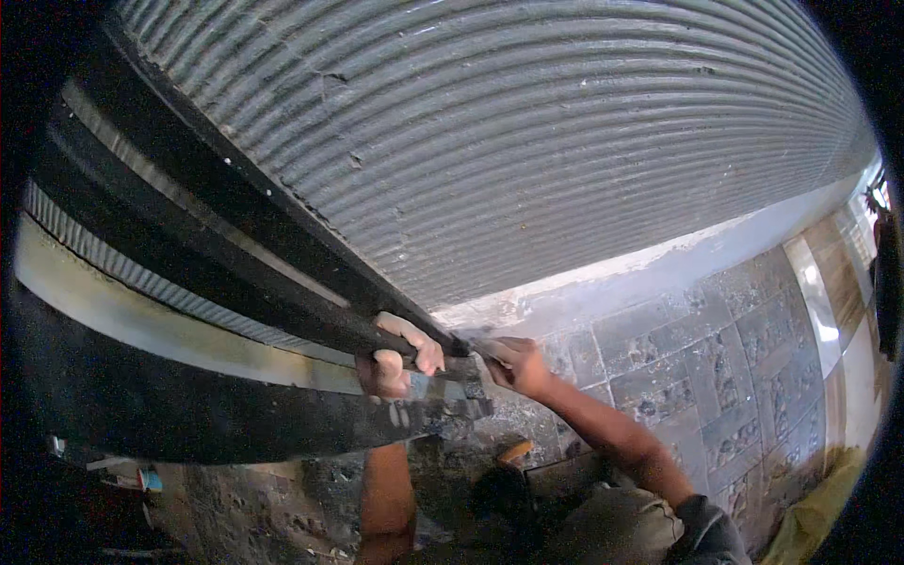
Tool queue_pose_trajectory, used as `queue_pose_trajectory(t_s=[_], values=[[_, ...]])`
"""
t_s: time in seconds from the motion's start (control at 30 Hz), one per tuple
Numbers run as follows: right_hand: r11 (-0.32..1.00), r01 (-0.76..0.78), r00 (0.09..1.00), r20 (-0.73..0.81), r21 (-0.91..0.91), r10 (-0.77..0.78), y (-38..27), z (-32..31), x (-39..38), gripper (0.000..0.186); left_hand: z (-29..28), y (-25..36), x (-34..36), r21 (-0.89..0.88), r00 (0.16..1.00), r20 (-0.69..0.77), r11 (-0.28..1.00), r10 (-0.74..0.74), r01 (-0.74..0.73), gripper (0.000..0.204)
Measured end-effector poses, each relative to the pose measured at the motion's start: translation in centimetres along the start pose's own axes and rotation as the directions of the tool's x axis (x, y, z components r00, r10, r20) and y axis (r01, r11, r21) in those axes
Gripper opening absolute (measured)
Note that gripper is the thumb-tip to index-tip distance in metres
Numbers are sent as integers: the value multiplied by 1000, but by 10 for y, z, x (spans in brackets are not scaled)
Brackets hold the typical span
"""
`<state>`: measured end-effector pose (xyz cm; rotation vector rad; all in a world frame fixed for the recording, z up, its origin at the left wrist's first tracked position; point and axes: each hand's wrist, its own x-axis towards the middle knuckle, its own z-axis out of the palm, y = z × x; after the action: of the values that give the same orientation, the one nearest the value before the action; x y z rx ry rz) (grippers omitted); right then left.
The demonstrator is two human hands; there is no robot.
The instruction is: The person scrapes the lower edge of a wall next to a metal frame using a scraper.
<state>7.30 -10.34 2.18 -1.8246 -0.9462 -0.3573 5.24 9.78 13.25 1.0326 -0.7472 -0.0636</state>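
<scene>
My left hand [400,356] is wrapped round the lower end of a long dark bar [273,306], part of a black frame running up to the far left. Its forearm passes behind a broad black board [235,419] nearer to me. Just right of it, my right hand [513,364] is closed at the foot of the black edge post [282,202], close to the floor. Dark material shows at its fingertips, but what it holds, if anything, I cannot make out.
A grey corrugated wall or shutter [527,141] rises beyond the frame, above a pale ledge [603,287]. Worn grey paving tiles [659,377] cover the floor. A small orange-brown piece [515,450] lies near my knees. Yellowish cloth [815,508] is at the lower right.
</scene>
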Motion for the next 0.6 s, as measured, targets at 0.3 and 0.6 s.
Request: queue_pose_trajectory(t_s=[0.3, 0.6], values=[[935, -291, 894, -404, -201, 192, -51, -84, -38, 36, 6, 4, 6, -12, 996, -26, 996, -85, 85, 46], [981, -190, 872, -468, -50, 145, -39, -64, -34, 27, -43, -24, -52, -94, 998, -56, 995, -26, 21, 60]])
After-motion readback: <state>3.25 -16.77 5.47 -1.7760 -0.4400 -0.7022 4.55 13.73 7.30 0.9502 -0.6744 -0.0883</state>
